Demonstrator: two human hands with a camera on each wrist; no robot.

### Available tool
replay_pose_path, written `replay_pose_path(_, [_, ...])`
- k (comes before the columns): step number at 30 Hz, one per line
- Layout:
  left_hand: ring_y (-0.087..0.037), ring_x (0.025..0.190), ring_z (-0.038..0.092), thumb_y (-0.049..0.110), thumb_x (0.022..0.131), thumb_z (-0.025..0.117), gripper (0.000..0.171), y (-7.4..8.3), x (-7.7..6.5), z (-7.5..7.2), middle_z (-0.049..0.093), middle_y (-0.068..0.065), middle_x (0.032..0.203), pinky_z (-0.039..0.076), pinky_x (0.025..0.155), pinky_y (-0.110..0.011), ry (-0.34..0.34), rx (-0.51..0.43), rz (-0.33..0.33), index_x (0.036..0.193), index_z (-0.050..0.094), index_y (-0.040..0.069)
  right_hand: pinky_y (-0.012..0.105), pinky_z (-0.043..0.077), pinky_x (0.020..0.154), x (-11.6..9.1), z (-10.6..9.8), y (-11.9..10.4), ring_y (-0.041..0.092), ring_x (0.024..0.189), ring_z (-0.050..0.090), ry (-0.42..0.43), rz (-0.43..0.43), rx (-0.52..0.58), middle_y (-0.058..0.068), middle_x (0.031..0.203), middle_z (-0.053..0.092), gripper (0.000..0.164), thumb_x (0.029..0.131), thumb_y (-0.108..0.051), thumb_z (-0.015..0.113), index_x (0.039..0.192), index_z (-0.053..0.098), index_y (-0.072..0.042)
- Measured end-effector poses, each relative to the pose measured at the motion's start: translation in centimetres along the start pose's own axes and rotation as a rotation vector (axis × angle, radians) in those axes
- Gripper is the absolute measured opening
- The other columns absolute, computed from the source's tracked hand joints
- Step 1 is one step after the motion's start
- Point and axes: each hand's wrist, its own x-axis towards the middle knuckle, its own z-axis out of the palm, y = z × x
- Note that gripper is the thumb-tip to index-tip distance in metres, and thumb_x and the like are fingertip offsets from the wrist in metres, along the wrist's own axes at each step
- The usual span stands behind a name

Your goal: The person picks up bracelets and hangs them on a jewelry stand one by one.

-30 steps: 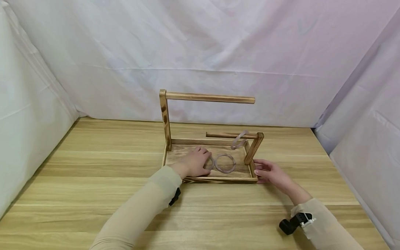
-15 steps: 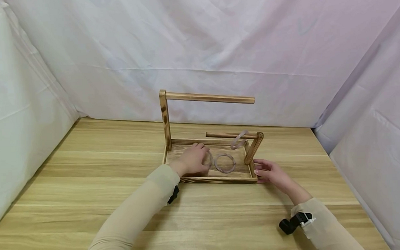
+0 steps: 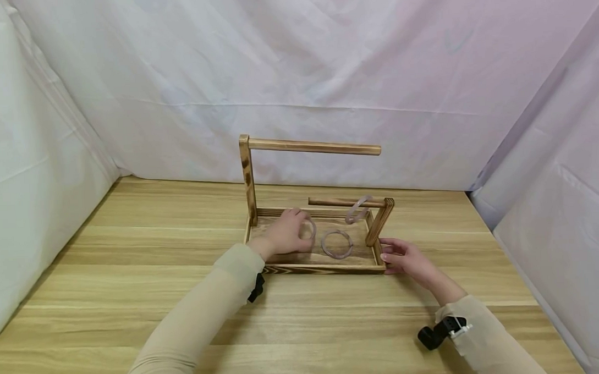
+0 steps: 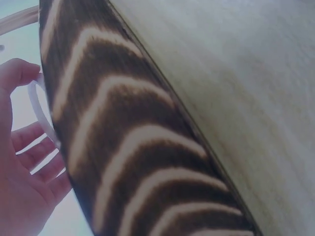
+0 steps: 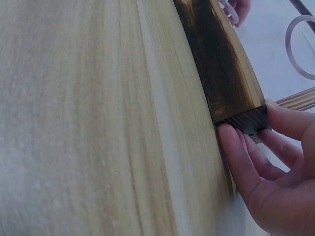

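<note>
A wooden bracelet stand [image 3: 322, 269] has a shallow tray base with two bars above it. My left hand [image 3: 283, 235] is inside the tray, pinching a pale translucent bangle [image 3: 314, 229] that stands tilted up on edge. The left wrist view shows that bangle [image 4: 37, 102] between thumb and fingers, partly hidden by the tray's wall. Another bangle [image 3: 338, 258] lies flat on the tray floor. A third bangle [image 3: 351, 211] hangs on the lower bar [image 3: 330, 201]. My right hand [image 3: 406, 262] grips the tray's front right corner, thumb on the rim and fingers around the outside.
The upper bar [image 3: 313, 146] runs rightward from a tall left post [image 3: 247, 180], its right end free. A short post [image 3: 380, 222] carries the lower bar, whose free end points left. The wood-grain table [image 3: 304, 330] meets white curtains [image 3: 295, 60] behind and at both sides.
My left hand has moved slightly left and back in the tray, drawing its bangle away from the flat one and tipping it up. My right hand stays on the corner.
</note>
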Motion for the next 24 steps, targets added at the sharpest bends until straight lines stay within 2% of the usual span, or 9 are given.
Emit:
replay_pose_path(10, [-0.029, 0.124, 0.044, 0.03, 0.08, 0.069, 0.059, -0.35, -0.14, -0.46, 0.048, -0.013, 0.134, 0.04, 0.105, -0.041, 0.061, -0.107, -0.019, 0.13, 0.049, 0.006, 0.033, 0.057, 0.078, 0.11, 0.01, -0.01, 0.011, 0.092, 0.056, 0.001, 0.01, -0.002, 0.032, 0.13, 0.039, 0.06, 0.095, -0.011, 0.052, 0.144, 0.023, 0.008])
replay_pose_path(24, [-0.028, 0.122, 0.047, 0.03, 0.083, 0.067, 0.057, -0.76, -0.21, -0.97, 0.048, -0.011, 0.131, 0.042, 0.103, -0.04, 0.119, -0.169, -0.018, 0.132, 0.047, 0.007, 0.033, 0.057, 0.077, -0.13, 0.02, -0.15, 0.012, 0.091, 0.056, 0.001, 0.003, -0.001, 0.031, 0.129, 0.039, 0.06, 0.095, -0.01, 0.052, 0.144, 0.023, 0.008])
